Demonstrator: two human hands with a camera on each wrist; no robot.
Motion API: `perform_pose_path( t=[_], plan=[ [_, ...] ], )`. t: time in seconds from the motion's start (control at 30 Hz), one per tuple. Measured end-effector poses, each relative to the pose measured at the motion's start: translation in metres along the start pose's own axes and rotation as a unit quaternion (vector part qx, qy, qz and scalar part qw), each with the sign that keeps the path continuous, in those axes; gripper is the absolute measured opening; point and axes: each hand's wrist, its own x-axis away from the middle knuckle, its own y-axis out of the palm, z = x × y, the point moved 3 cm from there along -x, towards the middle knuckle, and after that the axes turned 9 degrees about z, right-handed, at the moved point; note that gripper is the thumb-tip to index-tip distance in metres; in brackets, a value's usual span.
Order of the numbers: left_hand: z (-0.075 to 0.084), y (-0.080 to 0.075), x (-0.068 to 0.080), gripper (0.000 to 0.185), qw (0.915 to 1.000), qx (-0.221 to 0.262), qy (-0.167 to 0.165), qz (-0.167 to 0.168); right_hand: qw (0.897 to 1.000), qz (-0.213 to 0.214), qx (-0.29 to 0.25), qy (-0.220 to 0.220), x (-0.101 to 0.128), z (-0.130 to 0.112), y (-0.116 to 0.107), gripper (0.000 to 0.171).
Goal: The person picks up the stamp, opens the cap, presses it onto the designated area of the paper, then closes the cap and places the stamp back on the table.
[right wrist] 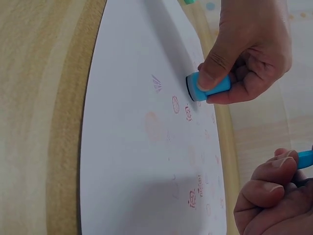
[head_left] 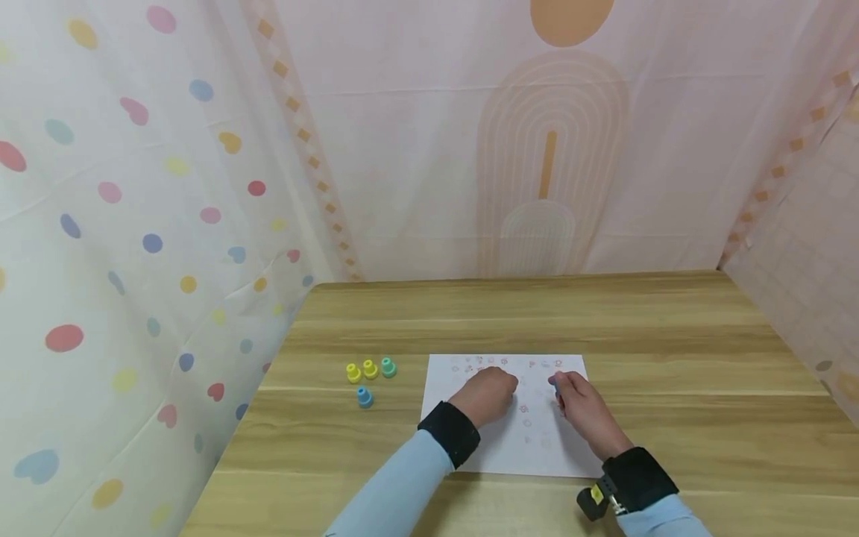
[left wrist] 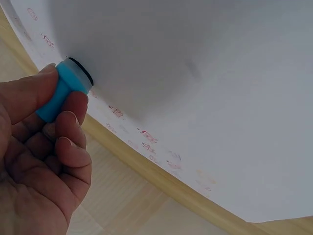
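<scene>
My left hand [head_left: 488,395] pinches a blue stamp [left wrist: 58,95] between thumb and fingers, its black-edged face turned to the white paper sheet [head_left: 483,447]. In the right wrist view this left hand [right wrist: 257,51] has the stamp's end right at the paper, near rows of faint red and purple prints [right wrist: 188,112]. Over the right part of the sheet, my right hand [head_left: 590,414] grips a small blue piece [right wrist: 305,159] with curled fingers; most of it is hidden or cut off by the frame edge.
Left of the paper stand two yellow stamps [head_left: 370,368], a green stamp [head_left: 388,367] and another blue stamp [head_left: 365,397] on the wooden table [head_left: 322,455]. A patterned curtain [head_left: 416,186] hangs behind the table. Black bands [head_left: 640,481] circle both wrists.
</scene>
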Motion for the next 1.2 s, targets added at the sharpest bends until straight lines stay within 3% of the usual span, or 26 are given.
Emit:
perform_pose_path(
  t=[0.37, 0.63, 0.97, 1.2],
  plan=[
    [0.0002, 0.0003, 0.0009, 0.008, 0.9998, 0.013, 0.003, 0.017, 1.0, 0.006, -0.001, -0.006, -0.0023, -0.0026, -0.0007, 0.045],
    [-0.0001, 0.0008, 0.0001, 0.011, 0.9996, 0.027, -0.012, -0.002, 1.0, 0.009, -0.003, -0.002, -0.0009, -0.003, -0.001, 0.043],
    [-0.003, 0.0056, 0.0011, 0.005, 0.9994, 0.025, 0.002, 0.022, 1.0, 0.011, 0.002, -0.009, -0.0023, -0.004, -0.0026, 0.043],
    [-0.0013, 0.001, -0.0023, 0.01, 0.9998, 0.02, 0.001, 0.009, 1.0, 0.009, 0.003, -0.008, -0.0034, -0.0051, -0.0031, 0.046]
  ],
)
